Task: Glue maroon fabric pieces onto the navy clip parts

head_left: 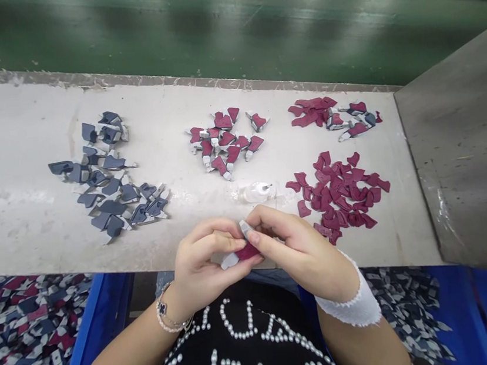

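Close to the table's front edge, my left hand (211, 251) and my right hand (293, 247) meet around one small part (246, 251), maroon with pale grey ends. Fingers of both hands pinch it, and they hide some of its shape. Just beyond my hands lies a small clear bottle (257, 191) with a thin dark tip, on its side. A loose pile of maroon pieces (342, 194) is to the right of my right hand. Past the bottle sit several maroon-and-grey parts (225, 140). Dark blue-grey parts (110, 199) with light grey ends are heaped at the left.
A flat maroon stack (312, 111) and a few mixed parts (355, 119) lie at the back right of the table (163, 106). A green wall (208, 39) runs behind; a metal panel (465, 149) bounds the right. Blue bins (95, 325) full of parts stand below the front edge.
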`<state>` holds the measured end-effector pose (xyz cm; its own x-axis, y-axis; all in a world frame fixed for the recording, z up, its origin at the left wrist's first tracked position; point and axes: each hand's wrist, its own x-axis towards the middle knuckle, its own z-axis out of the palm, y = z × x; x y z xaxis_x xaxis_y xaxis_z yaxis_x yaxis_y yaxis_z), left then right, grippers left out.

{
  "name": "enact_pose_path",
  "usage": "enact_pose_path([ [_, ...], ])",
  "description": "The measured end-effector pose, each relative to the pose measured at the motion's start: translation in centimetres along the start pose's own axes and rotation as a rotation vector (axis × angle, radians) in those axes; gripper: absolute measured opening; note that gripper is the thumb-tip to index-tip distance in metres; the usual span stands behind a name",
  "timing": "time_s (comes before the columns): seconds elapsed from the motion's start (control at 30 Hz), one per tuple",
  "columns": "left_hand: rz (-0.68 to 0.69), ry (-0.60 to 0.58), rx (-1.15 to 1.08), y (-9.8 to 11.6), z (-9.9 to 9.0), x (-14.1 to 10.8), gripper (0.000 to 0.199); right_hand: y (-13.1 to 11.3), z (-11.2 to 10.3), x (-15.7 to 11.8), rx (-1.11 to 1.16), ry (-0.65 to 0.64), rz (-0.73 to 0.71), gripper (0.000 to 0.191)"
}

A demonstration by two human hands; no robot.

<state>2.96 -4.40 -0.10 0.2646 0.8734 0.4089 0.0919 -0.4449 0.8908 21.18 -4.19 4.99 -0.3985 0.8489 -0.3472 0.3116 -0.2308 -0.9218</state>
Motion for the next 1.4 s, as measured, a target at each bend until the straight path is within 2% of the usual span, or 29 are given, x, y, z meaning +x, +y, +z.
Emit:
enact_pose_path([
  [0.13,0.021,0.022,0.041,0.0,0.0,-0.2,0.022,0.2,0.2,0.2,0.003,0.016,-0.025,0.021],
  [0.33,-0.051,0.031,-0.011,-0.7,-0.2,-0.7,0.024,0.1,0.8,0.0,-0.110,0.042,-0.033,0.022],
  [0.5,-0.081,0.085,-0.035,-1.0,0.4,-1.1,0.024,-0.3,1.5,-0.1,-0.293,0.138,-0.069,0.025],
  [0.57,-0.165,0.099,-0.075,-0.8,0.7,-1.3,0.025,-0.1,1.6,-0.1,-0.353,0.186,-0.091,0.022],
  [0.67,-0.357,0.028,-0.140,-0.4,1.0,-1.2,0.031,0.1,1.4,-0.2,-0.481,0.234,-0.133,0.017],
  [0.73,-0.428,-0.065,-0.137,-0.1,0.8,-1.0,0.026,0.1,1.2,-0.4,-0.558,0.201,-0.164,0.016],
  [0.87,-0.471,-0.161,-0.118,0.6,0.1,-0.7,0.010,-0.4,0.8,-0.9,-0.604,0.080,-0.243,0.018],
  [1.0,-0.507,-0.187,-0.242,0.8,-0.2,-0.9,0.013,-0.9,0.1,-1.5,-0.582,-0.009,-0.330,0.012],
  [1.1,-0.522,-0.188,-0.290,0.8,-0.2,-0.9,0.017,-1.0,0.0,-1.9,-0.626,-0.030,-0.377,0.023],
  [1.27,-0.529,-0.189,-0.234,1.0,-0.3,-0.5,0.017,-0.6,1.5,-2.0,-0.750,0.074,-0.370,0.022],
  [1.33,-0.586,-0.199,-0.251,1.1,-0.4,-0.6,0.016,-0.4,2.1,-1.8,-0.783,0.143,-0.329,0.022],
  [1.4,-0.690,-0.208,-0.308,1.1,-0.5,-0.8,0.015,-0.3,2.3,-1.7,-0.742,0.146,-0.294,0.022],
])
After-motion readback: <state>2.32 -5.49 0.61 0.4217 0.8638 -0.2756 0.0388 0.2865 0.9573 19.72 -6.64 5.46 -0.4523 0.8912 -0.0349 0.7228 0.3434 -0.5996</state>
